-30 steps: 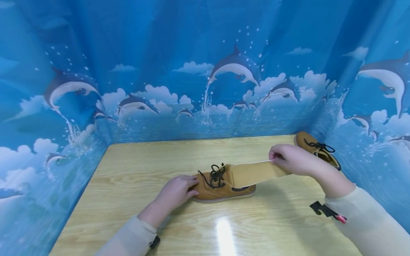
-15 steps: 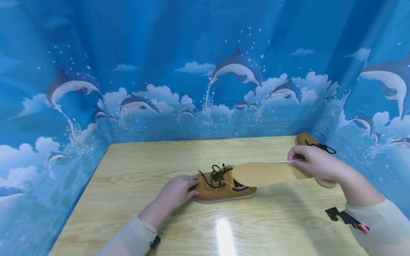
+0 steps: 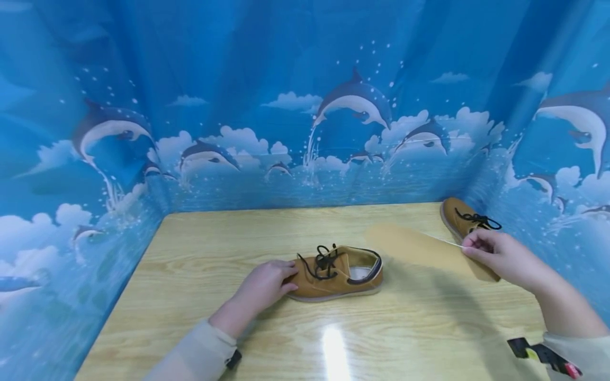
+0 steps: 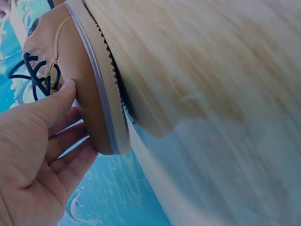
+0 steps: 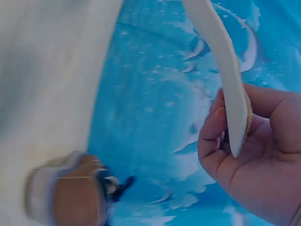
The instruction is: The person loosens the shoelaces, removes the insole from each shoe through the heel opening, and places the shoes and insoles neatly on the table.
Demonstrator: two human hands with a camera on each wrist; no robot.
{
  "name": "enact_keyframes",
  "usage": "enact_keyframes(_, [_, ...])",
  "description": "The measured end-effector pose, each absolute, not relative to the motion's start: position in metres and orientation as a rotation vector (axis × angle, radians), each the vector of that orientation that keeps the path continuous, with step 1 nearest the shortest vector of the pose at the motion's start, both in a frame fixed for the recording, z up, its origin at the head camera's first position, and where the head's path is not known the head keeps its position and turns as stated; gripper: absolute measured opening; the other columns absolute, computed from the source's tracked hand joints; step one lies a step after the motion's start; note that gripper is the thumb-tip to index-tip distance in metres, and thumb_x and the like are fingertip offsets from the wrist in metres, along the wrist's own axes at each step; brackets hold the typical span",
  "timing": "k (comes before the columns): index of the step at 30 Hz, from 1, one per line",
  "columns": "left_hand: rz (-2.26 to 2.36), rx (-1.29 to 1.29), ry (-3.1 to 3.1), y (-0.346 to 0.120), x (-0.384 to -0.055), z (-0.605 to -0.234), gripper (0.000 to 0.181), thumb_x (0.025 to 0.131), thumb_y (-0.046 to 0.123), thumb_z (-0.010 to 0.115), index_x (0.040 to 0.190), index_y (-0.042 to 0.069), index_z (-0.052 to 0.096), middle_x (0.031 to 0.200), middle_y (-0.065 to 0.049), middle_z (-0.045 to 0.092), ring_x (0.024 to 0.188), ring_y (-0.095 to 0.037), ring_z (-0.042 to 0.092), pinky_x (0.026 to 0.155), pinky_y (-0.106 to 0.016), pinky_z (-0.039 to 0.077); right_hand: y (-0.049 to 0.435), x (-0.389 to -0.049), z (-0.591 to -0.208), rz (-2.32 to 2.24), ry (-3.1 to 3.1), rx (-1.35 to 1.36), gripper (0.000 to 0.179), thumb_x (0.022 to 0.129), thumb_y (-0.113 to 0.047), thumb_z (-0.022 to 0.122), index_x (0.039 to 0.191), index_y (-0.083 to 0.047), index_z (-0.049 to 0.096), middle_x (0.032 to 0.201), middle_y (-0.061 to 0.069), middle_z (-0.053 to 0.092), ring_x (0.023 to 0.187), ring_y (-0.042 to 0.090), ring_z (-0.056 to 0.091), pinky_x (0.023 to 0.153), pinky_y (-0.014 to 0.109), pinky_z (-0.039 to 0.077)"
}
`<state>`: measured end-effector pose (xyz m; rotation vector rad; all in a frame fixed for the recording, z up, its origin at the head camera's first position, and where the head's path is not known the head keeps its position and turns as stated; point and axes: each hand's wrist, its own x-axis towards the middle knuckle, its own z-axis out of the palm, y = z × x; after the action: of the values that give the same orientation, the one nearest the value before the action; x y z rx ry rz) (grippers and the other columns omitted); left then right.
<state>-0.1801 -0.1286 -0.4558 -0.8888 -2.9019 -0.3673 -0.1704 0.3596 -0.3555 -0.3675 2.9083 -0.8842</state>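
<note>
A brown lace-up shoe stands upright on the table, its toe to the left and black laces on top. My left hand holds it by the toe, thumb on the upper and fingers along the side, as the left wrist view also shows. Inside the opening a pale inner bottom shows. My right hand pinches a tan insole by its heel end, above the table to the right of the shoe. In the right wrist view the white underside of the insole faces the camera, between thumb and fingers.
A second brown shoe with black laces stands at the back right corner, partly behind my right hand. A wood-grain table lies below. Blue curtains printed with dolphins enclose its back and sides.
My right hand has moved right and towards me, drawing the insole out of the shoe's opening and clear of it. The left hand stays on the toe, and the shoe has not moved.
</note>
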Motion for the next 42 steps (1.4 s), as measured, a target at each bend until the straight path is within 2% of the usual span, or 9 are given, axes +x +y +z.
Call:
enact_keyframes(4, [-0.38, -0.88, -2.915, -0.128, -0.18, -0.456, 0.044, 0.089, 0.035, 0.075, 0.125, 0.01, 0.07, 0.129, -0.009, 0.066, 0.117, -0.028, 0.064, 0.101, -0.042, 0.052, 0.367, -0.164, -0.375, -0.965, 2.88, -0.236, 0.023, 0.105, -0.023, 0.055, 0.109, 0.0, 0.061, 0.082, 0.006, 0.056, 0.063, 0.013, 0.045, 0.052, 0.029, 0.04])
enact_keyframes(9, [-0.392, -0.876, -2.916, -0.127, -0.18, -0.456, 0.044, 0.089, 0.035, 0.075, 0.125, 0.01, 0.07, 0.13, -0.009, 0.066, 0.117, -0.028, 0.064, 0.101, -0.042, 0.052, 0.372, -0.161, -0.395, -0.995, 2.899, -0.097, 0.032, 0.106, -0.028, 0.053, 0.113, 0.002, 0.06, 0.091, 0.008, 0.061, 0.07, 0.013, 0.049, 0.056, 0.028, 0.043])
enact_keyframes(19, [-0.381, -0.878, -2.911, -0.127, -0.18, -0.455, 0.044, 0.089, 0.036, 0.075, 0.124, 0.01, 0.07, 0.13, -0.01, 0.066, 0.117, -0.028, 0.064, 0.101, -0.042, 0.052, 0.384, -0.169, -0.424, -0.994, 2.894, 0.064, 0.032, 0.104, -0.024, 0.055, 0.105, 0.006, 0.063, 0.102, 0.017, 0.066, 0.088, 0.017, 0.056, 0.066, 0.029, 0.048])
enact_keyframes(25, [-0.373, -0.883, -2.908, -0.127, -0.18, -0.455, 0.045, 0.088, 0.035, 0.076, 0.124, 0.009, 0.07, 0.129, -0.011, 0.066, 0.116, -0.028, 0.065, 0.1, -0.042, 0.053, 0.389, -0.172, -0.438, -0.972, 2.89, 0.131, 0.035, 0.103, -0.027, 0.057, 0.103, 0.007, 0.064, 0.103, 0.022, 0.067, 0.091, 0.028, 0.061, 0.07, 0.034, 0.049])
enact_keyframes(28, [-0.37, -0.876, -2.913, -0.127, -0.179, -0.455, 0.045, 0.088, 0.035, 0.076, 0.124, 0.01, 0.07, 0.13, -0.01, 0.066, 0.117, -0.028, 0.064, 0.101, -0.042, 0.052, 0.389, -0.171, -0.442, -0.942, 2.87, 0.125, 0.033, 0.101, -0.028, 0.058, 0.097, 0.004, 0.064, 0.098, 0.017, 0.068, 0.082, 0.024, 0.06, 0.066, 0.034, 0.048])
enact_keyframes(30, [-0.372, -0.868, -2.917, -0.127, -0.179, -0.455, 0.045, 0.088, 0.035, 0.076, 0.124, 0.01, 0.07, 0.13, -0.01, 0.066, 0.117, -0.028, 0.064, 0.101, -0.042, 0.052, 0.387, -0.17, -0.445, -0.916, 2.858, 0.099, 0.027, 0.099, -0.025, 0.06, 0.09, 0.0, 0.063, 0.088, 0.009, 0.065, 0.074, 0.018, 0.055, 0.063, 0.031, 0.045])
enact_keyframes(34, [-0.379, -0.858, -2.924, -0.127, -0.179, -0.455, 0.045, 0.088, 0.035, 0.076, 0.124, 0.01, 0.07, 0.13, -0.01, 0.066, 0.117, -0.028, 0.064, 0.101, -0.043, 0.052, 0.381, -0.167, -0.451, -0.87, 2.827, 0.034, 0.026, 0.093, -0.019, 0.064, 0.071, -0.009, 0.052, 0.066, -0.003, 0.049, 0.06, 0.013, 0.044, 0.056, 0.026, 0.039])
enact_keyframes(36, [-0.378, -0.861, -2.922, -0.127, -0.179, -0.455, 0.044, 0.088, 0.035, 0.076, 0.124, 0.009, 0.07, 0.13, -0.011, 0.066, 0.117, -0.029, 0.064, 0.101, -0.043, 0.052, 0.377, -0.166, -0.453, -0.855, 2.815, 0.026, 0.029, 0.091, -0.017, 0.064, 0.067, -0.012, 0.048, 0.06, -0.004, 0.043, 0.057, 0.013, 0.043, 0.053, 0.025, 0.037])
enact_keyframes(42, [-0.38, -0.872, -2.913, -0.126, -0.179, -0.454, 0.044, 0.088, 0.035, 0.076, 0.123, 0.009, 0.071, 0.129, -0.011, 0.066, 0.116, -0.029, 0.065, 0.101, -0.044, 0.052, 0.369, -0.164, -0.455, -0.869, 2.782, 0.065, 0.029, 0.092, -0.015, 0.064, 0.066, -0.009, 0.051, 0.058, -0.001, 0.05, 0.056, 0.016, 0.052, 0.05, 0.026, 0.044])
